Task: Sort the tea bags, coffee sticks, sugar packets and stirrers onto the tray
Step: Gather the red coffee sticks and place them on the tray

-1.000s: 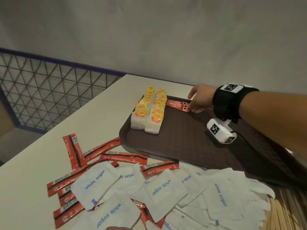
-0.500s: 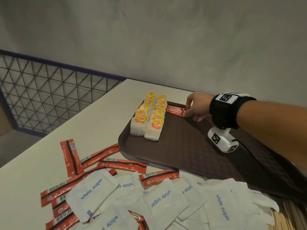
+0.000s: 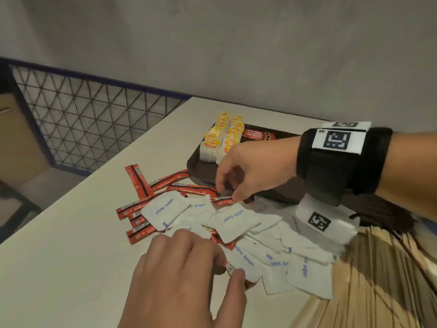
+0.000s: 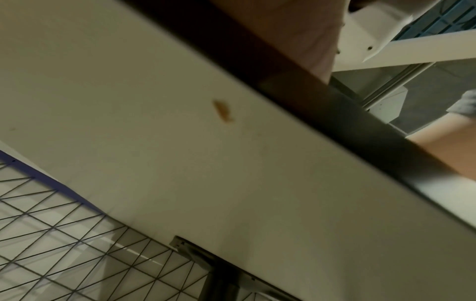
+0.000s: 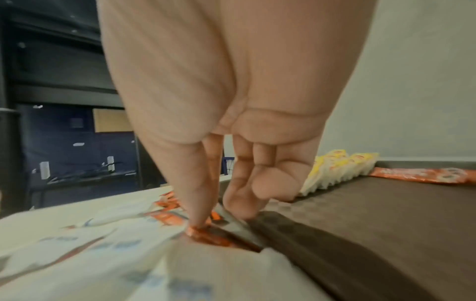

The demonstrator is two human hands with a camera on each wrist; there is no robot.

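A red coffee stick (image 3: 223, 200) lying on the table (image 3: 71, 233) just beside the near rim of the brown tray (image 3: 272, 195) is pinched between the thumb and fingers of the right hand (image 3: 255, 169). Another coffee stick (image 3: 229, 268), tucked among the white sugar packets (image 3: 236, 218), is pinched by the left hand (image 3: 189, 275). Two rows of tea bags (image 3: 222, 138) and one coffee stick (image 3: 259, 134) are seen on the tray's far end. Wooden stirrers (image 3: 378, 280) are piled at the right.

"white sugar" on sugar packets (image 3: 165, 210)
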